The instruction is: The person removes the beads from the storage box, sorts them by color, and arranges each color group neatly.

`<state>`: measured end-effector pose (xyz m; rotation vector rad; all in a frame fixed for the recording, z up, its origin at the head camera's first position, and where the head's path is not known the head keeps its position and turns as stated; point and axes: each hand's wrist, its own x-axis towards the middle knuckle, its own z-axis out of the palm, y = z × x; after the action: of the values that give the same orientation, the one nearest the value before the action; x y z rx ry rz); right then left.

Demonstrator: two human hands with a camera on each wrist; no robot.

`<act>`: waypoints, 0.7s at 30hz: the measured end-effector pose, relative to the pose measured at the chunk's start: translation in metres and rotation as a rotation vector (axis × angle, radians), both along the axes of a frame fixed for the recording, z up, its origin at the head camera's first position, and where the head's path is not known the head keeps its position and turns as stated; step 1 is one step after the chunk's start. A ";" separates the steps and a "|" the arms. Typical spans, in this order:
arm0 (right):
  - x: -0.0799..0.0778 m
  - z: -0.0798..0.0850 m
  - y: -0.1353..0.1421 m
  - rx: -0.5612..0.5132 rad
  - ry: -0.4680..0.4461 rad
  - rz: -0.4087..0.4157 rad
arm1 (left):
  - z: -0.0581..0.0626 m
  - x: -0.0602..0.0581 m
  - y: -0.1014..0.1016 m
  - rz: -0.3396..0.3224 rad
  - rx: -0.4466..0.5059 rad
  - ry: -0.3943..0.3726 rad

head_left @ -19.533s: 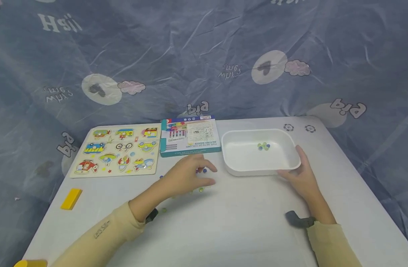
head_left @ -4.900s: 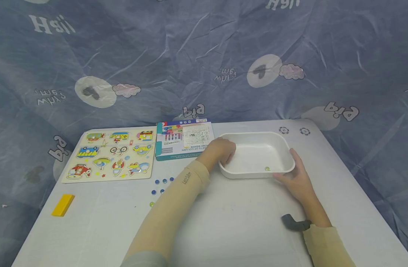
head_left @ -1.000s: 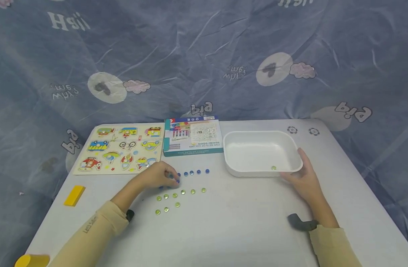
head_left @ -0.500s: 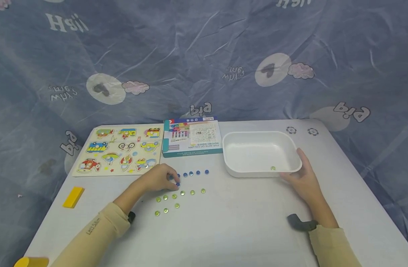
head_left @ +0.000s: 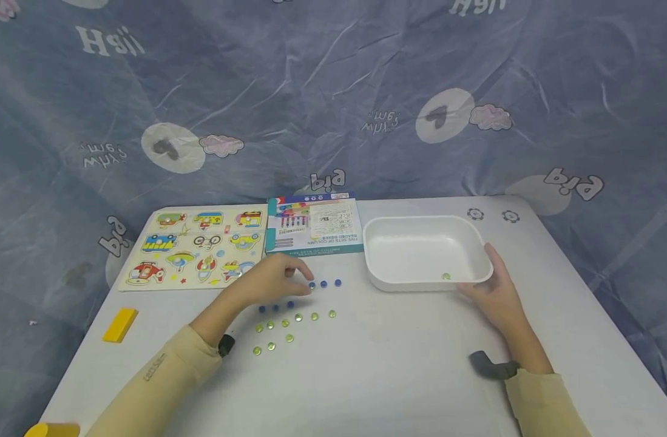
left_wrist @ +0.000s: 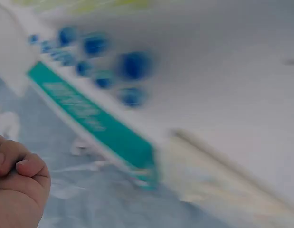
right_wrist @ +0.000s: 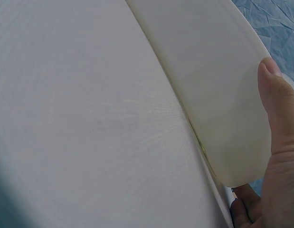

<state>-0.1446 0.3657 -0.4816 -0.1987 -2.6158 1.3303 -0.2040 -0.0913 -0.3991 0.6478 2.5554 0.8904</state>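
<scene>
My left hand hovers over the row of small round blue beads, thumb and forefinger apart and pointing right. No bead shows between those fingertips; part of the row is hidden behind the hand. Below it lies a shorter row of blue beads. Nearer still are two rows of green beads. My right hand grips the right front corner of a white tray, thumb over the rim in the right wrist view. One green bead sits inside the tray.
Behind the left hand lie a wooden picture puzzle board and a flat teal-edged cardboard box. A yellow block is at the left, and a yellow cylinder at the bottom left. A blue-grey curtain hangs behind the table.
My left hand has moved up and right from the lower blue row, fingers spread wider. The right hand stays on the tray. Much earlier, several green and blue beads lay in the tray.
</scene>
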 end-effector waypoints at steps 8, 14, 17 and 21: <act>0.000 -0.003 0.003 -0.036 0.005 0.008 | 0.031 -0.010 0.079 -0.190 0.091 0.160; -0.002 -0.005 0.003 -0.034 0.008 0.012 | 0.032 -0.024 0.139 -0.250 0.140 0.172; -0.002 -0.005 0.003 -0.028 0.011 0.015 | 0.026 -0.031 0.166 -0.273 0.136 0.157; -0.001 -0.003 0.004 -0.034 0.014 0.021 | 0.013 -0.037 0.196 -0.269 0.094 0.089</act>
<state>-0.1460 0.3696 -0.4850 -0.1672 -2.5920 1.3788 -0.2414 0.1050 -0.3861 1.0520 2.4347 0.9088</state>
